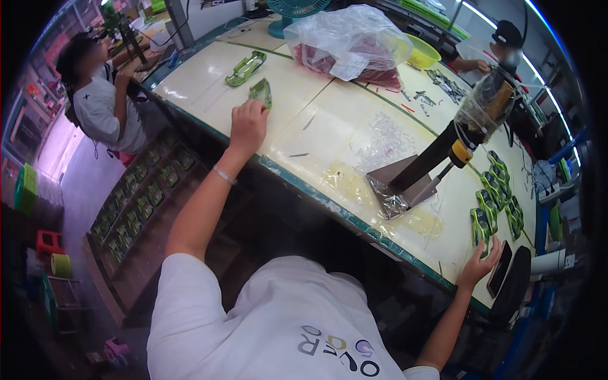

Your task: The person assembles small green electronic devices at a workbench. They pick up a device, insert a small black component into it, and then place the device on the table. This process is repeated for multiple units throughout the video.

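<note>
At the table's left edge, my left hand (249, 126) has its fingers closed on the near end of a green plastic toy car shell (260, 92). A second green car shell (246, 68) lies just beyond it. On the far right, my right hand (479, 265) reaches over the table with thumb and fingers apart. Its fingertips are at the near end of a green and black toy car (481, 224), the closest of several cars (498, 176) standing in rows. Whether they touch it is hard to tell.
A post-mounted tool (424, 158) stands between my hands, with a yellow-handled tool (460, 154) beside it. Behind are a plastic bag of red parts (348, 54) and a yellow basin (423, 52). A tray of green shells (142, 196) sits lower left. Two people work nearby. A phone (500, 269) lies by my right hand.
</note>
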### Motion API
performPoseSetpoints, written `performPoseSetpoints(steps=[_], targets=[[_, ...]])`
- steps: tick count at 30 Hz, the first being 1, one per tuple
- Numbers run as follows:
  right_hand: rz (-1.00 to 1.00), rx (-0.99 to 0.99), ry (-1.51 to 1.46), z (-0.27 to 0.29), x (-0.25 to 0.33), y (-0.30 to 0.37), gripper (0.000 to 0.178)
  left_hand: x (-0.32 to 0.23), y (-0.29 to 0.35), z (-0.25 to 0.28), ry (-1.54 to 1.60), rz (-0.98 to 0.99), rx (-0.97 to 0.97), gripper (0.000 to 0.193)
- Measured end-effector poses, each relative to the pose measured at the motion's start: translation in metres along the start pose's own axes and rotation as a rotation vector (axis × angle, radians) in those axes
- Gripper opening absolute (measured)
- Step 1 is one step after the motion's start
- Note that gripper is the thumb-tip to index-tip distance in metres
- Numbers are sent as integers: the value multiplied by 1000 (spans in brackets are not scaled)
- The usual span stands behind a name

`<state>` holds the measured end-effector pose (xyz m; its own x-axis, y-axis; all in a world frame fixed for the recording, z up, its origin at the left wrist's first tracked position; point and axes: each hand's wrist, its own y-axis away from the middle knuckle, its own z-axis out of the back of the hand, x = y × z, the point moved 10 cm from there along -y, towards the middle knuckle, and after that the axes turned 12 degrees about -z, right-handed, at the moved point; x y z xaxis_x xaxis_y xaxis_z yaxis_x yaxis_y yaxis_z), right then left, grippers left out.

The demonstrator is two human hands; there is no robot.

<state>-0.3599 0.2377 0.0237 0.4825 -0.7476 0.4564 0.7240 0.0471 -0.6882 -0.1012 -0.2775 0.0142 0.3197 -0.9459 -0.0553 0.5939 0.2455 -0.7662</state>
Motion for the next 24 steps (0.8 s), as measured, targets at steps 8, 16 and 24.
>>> performPoseSetpoints(steps=[8,16,24], targets=[[381,504,-591,23,185,113,42,-110,24,44,1418,662,130,4],[204,663,-791,-30,221,142,70,-226,44,7,1566,471,807,15],[-296,978,-795,-40,157,180,72,-173,-31,-70,390,-465,343,15]])
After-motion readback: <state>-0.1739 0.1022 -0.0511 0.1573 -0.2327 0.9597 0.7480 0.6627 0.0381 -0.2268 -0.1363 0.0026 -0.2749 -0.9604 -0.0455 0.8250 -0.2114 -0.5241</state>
